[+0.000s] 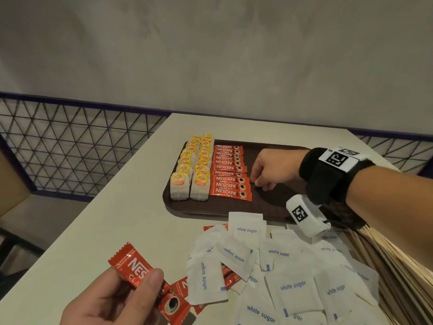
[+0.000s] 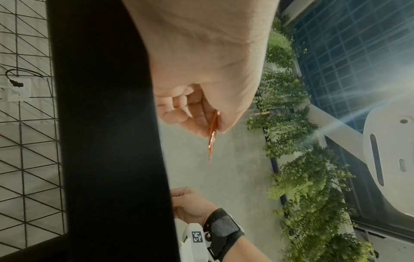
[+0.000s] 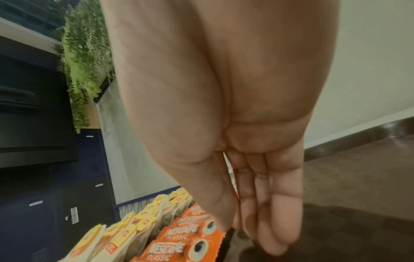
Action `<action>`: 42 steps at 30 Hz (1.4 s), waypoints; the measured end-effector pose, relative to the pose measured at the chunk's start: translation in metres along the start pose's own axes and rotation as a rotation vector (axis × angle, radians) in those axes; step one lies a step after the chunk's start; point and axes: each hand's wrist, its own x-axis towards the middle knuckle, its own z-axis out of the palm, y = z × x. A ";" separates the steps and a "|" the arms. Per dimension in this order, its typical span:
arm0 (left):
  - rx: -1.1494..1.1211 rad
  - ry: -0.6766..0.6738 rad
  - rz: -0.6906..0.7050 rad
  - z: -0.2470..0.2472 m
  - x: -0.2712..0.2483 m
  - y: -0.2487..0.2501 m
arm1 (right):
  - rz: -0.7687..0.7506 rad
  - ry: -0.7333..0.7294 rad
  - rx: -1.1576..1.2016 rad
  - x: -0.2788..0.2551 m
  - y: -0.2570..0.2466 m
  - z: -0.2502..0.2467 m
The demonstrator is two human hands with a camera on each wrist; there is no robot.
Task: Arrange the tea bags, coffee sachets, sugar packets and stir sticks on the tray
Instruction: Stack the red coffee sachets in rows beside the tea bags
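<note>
- The left hand pinched a red coffee sachet between thumb and fingers, held above the table's near edge.
- Loose white sugar packets lay heaped just beyond, stir sticks beside them.
- The right hand hung over the brown tray, fingers straight, together, pointing down beside the sachet row, empty.
- Tea bags filled the tray's left side.

stir sticks: cut by right edge | loose coffee sachets: half under sugar packets
</note>
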 end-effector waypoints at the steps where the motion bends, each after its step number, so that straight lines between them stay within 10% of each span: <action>1: -0.097 -0.013 0.006 -0.003 0.000 -0.004 | -0.017 -0.003 -0.038 -0.004 -0.001 -0.004; 6: 0.017 -0.045 0.288 -0.034 0.001 -0.019 | -0.169 -0.126 -0.009 -0.032 -0.017 -0.019; 10: 0.102 0.000 0.080 -0.069 0.064 -0.052 | -0.197 -0.281 -0.173 -0.036 -0.032 0.003; 16: 0.335 -0.030 0.131 -0.054 0.048 -0.050 | -0.169 -0.217 -0.224 -0.028 -0.038 0.017; 20: 0.211 -0.127 0.459 -0.046 -0.007 -0.021 | -0.254 -0.096 -0.223 -0.029 -0.050 0.021; 25: 0.313 -0.125 0.257 -0.055 0.029 -0.042 | -0.310 0.180 -0.318 -0.019 -0.060 0.027; 30: 0.243 -0.119 0.462 -0.042 -0.025 -0.016 | -0.240 0.114 -0.306 -0.008 -0.058 0.028; 36: -0.016 -0.090 0.243 -0.013 -0.023 0.000 | -0.257 0.115 -0.360 0.001 -0.057 0.033; 42: 0.123 -0.113 0.502 -0.030 -0.044 0.011 | -0.263 0.142 -0.359 0.002 -0.055 0.027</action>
